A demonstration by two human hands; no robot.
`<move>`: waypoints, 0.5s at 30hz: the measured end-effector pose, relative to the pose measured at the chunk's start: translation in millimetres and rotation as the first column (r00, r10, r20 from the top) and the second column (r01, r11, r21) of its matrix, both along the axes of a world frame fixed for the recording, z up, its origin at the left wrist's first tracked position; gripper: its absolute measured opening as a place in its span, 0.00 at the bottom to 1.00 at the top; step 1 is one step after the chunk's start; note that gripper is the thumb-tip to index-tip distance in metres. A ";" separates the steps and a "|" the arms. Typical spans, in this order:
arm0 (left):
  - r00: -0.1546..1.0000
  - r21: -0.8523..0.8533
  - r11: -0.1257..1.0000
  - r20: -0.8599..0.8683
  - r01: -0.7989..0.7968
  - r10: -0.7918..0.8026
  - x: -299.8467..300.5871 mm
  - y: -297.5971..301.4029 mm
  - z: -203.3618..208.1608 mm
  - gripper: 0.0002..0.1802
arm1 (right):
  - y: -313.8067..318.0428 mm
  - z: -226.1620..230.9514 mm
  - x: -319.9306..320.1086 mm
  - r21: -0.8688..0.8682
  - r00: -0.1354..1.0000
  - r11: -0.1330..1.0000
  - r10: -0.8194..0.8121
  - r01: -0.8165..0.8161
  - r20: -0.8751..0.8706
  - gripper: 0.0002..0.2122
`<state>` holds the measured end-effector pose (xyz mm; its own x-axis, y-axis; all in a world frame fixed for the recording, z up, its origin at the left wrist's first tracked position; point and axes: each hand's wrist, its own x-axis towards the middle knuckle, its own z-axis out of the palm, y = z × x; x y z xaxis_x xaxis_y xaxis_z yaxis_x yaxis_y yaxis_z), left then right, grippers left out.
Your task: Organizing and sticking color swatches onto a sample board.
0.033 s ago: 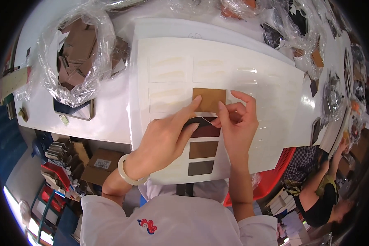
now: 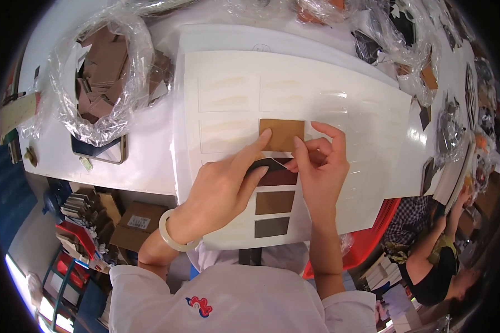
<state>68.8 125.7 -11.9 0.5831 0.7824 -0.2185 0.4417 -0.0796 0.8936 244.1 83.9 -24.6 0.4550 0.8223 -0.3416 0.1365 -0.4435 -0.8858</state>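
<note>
A large white card (image 2: 372,127) lies on the table before me, marked with thin-lined rectangles, some carrying pale yellowish streaks. My left hand (image 2: 216,186) wears a pale bangle and pinches a black swatch (image 2: 272,165) between thumb and fingers. Its index fingertip rests on the left edge of a tan swatch (image 2: 283,135). At that swatch's lower right edge is the thumb of my right hand (image 2: 322,161), whose other fingers curl; one fingertip meets the black swatch's tip. Below, in a column, are a dark red swatch (image 2: 278,177), partly covered, a brown swatch (image 2: 275,203) and a grey swatch (image 2: 271,227).
A clear plastic bag (image 2: 141,105) of brown pieces stands at the left, beside a phone (image 2: 114,151). Crumpled plastic with dark scraps (image 2: 403,28) lies far right. A red chair or crate (image 2: 372,238) is below the card's right side. Another person's arm (image 2: 428,252) shows at right.
</note>
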 end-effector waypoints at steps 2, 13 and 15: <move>1.000 -0.005 1.000 -0.013 0.011 -0.011 1.7 0.8 2.1 0.24 | 1.7 1.5 0.0 -0.017 1.000 1.000 -0.008 0.008 0.011 0.15; 1.000 0.013 1.000 -0.017 0.011 -0.010 2.5 1.4 1.8 0.12 | 2.4 3.7 2.0 -0.065 0.997 0.998 0.021 -0.016 0.078 0.14; 0.993 -0.082 0.992 0.064 -0.096 0.101 0.9 2.8 2.6 0.18 | -2.1 2.7 3.9 -0.028 0.925 0.997 0.081 -0.076 0.370 0.10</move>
